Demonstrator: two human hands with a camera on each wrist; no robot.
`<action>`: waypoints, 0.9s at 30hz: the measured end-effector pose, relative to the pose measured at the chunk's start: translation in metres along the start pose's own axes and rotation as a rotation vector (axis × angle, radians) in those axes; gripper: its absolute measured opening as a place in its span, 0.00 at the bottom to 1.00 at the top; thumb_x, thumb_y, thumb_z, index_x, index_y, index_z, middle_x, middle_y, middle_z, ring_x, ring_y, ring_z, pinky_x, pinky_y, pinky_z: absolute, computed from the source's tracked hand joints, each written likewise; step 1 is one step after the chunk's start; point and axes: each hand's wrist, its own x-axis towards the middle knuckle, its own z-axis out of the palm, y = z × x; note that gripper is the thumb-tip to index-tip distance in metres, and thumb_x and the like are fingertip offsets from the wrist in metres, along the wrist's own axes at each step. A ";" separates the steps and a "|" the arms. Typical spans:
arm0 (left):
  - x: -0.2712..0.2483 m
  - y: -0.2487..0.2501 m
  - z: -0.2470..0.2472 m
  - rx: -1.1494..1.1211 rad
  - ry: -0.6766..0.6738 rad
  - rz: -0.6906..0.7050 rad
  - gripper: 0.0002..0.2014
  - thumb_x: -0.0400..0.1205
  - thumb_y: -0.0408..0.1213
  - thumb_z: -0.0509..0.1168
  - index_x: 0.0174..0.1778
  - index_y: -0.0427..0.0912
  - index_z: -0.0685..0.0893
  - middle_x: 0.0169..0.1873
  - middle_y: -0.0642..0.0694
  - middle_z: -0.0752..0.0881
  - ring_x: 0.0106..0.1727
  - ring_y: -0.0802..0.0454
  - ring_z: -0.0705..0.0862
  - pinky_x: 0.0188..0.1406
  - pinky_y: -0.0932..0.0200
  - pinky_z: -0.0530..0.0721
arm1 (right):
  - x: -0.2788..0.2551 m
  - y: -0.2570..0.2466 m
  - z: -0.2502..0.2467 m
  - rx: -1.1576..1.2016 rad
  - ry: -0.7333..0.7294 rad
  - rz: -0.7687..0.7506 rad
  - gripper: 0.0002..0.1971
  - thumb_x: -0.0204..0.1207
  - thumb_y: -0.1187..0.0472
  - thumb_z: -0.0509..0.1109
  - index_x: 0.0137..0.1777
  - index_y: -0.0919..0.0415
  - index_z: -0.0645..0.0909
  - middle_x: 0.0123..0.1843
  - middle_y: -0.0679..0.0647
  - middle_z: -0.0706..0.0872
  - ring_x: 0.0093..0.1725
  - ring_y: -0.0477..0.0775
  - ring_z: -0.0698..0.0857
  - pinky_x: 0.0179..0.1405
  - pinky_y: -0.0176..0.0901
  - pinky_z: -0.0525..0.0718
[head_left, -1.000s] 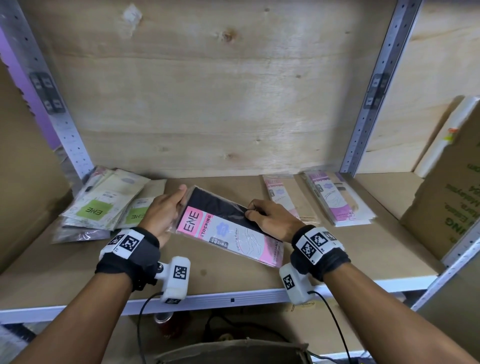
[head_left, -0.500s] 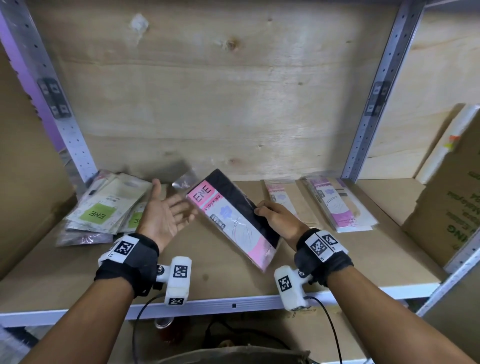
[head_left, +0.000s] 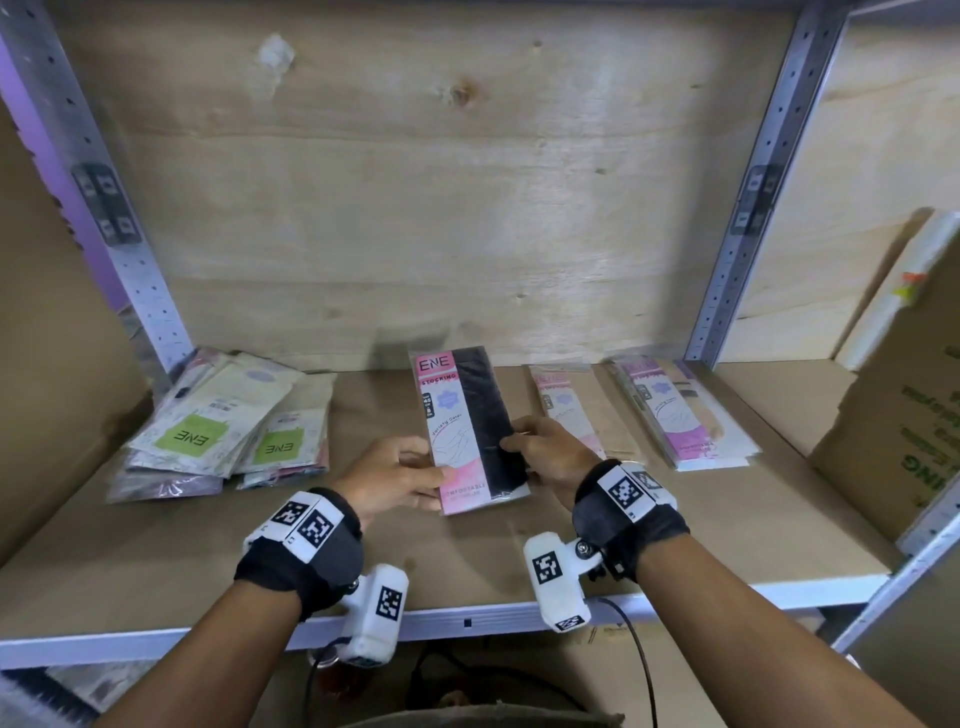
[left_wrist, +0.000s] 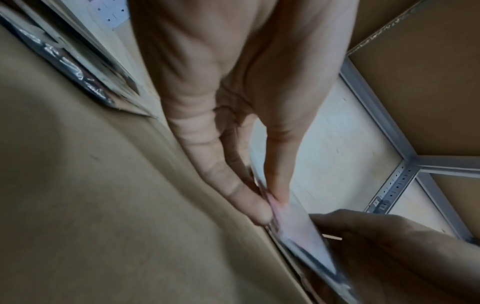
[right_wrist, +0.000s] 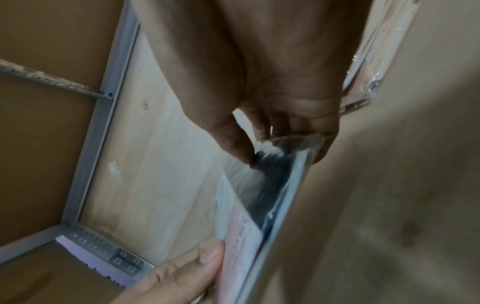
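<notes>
A flat pink-and-black stocking packet (head_left: 467, 423) marked ENE is held lengthwise above the middle of the wooden shelf (head_left: 156, 545), its label end toward the back wall. My left hand (head_left: 402, 480) pinches its near left edge between thumb and fingers; the left wrist view shows the same pinch on the packet (left_wrist: 298, 232). My right hand (head_left: 540, 454) grips the right edge, thumb on the black side. In the right wrist view the packet (right_wrist: 262, 189) runs edge-on between right hand (right_wrist: 283, 144) and left fingers (right_wrist: 187, 267).
A loose pile of green-labelled ENE packets (head_left: 218, 426) lies at the shelf's left. Pink-labelled packets (head_left: 571, 410) and a small stack (head_left: 680, 415) lie right of centre. A cardboard box (head_left: 904, 431) stands at far right. Metal uprights (head_left: 748, 182) frame the plywood back.
The packet swung from slanting to lengthwise, label end toward the back. My left hand, open beside it half a second ago, now pinches its left edge again; the right hand kept its grip.
</notes>
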 end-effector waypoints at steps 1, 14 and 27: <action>0.001 0.000 0.000 0.000 0.024 -0.009 0.14 0.79 0.27 0.73 0.60 0.31 0.85 0.54 0.33 0.90 0.41 0.48 0.93 0.36 0.61 0.90 | 0.000 0.000 -0.001 -0.047 -0.011 -0.005 0.12 0.79 0.65 0.68 0.62 0.63 0.79 0.51 0.57 0.86 0.45 0.52 0.84 0.34 0.39 0.76; 0.013 -0.001 0.003 0.017 0.098 -0.052 0.19 0.76 0.24 0.75 0.63 0.27 0.83 0.55 0.30 0.89 0.44 0.46 0.91 0.37 0.61 0.91 | 0.004 0.006 -0.008 -0.213 0.003 -0.016 0.27 0.69 0.65 0.80 0.65 0.61 0.71 0.55 0.60 0.87 0.51 0.60 0.89 0.45 0.48 0.88; 0.020 0.001 0.003 0.102 0.087 -0.092 0.26 0.75 0.17 0.72 0.71 0.25 0.77 0.57 0.29 0.87 0.48 0.42 0.88 0.41 0.63 0.91 | 0.003 0.004 -0.005 -0.427 0.091 -0.021 0.26 0.71 0.59 0.79 0.66 0.61 0.76 0.59 0.57 0.86 0.59 0.58 0.86 0.60 0.50 0.85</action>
